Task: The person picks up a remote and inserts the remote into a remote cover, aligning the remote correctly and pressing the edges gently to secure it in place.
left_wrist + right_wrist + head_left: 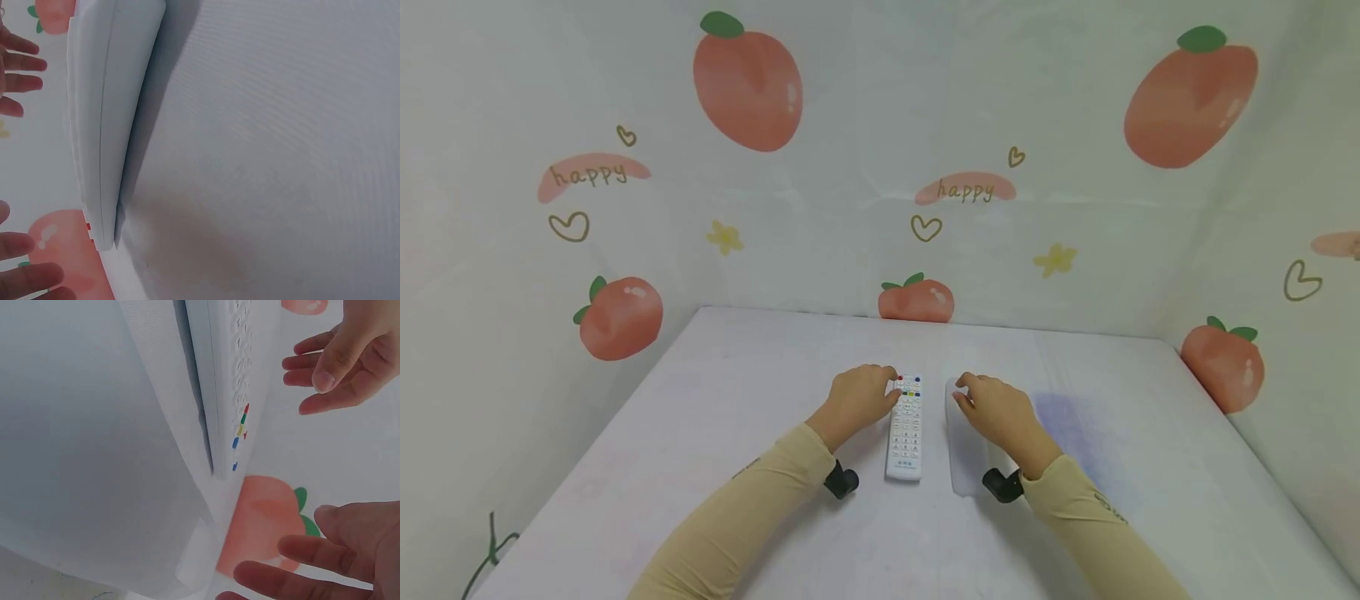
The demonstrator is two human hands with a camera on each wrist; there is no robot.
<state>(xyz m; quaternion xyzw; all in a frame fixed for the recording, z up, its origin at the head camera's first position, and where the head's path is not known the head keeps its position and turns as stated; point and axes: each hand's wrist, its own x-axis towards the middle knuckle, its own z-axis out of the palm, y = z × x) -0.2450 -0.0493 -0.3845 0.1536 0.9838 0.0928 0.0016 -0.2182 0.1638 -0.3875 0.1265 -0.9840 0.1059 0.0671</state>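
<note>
Remote control (906,429) lying flat on the pale tabletop (760,367), buttons up, coloured keys at the far end, between both hands. Leftmost, left hand (859,398), released, fingers loosely bent, at the remote's far end; contact impossible to tell. Black device (842,481) at that wrist. Right of the remote, just beside and apart, pale translucent sheet (967,467). Above its far part, right hand (1003,412), likewise released, fingers loose. Farther right, bluish patch (1067,433) on the tabletop.
</note>
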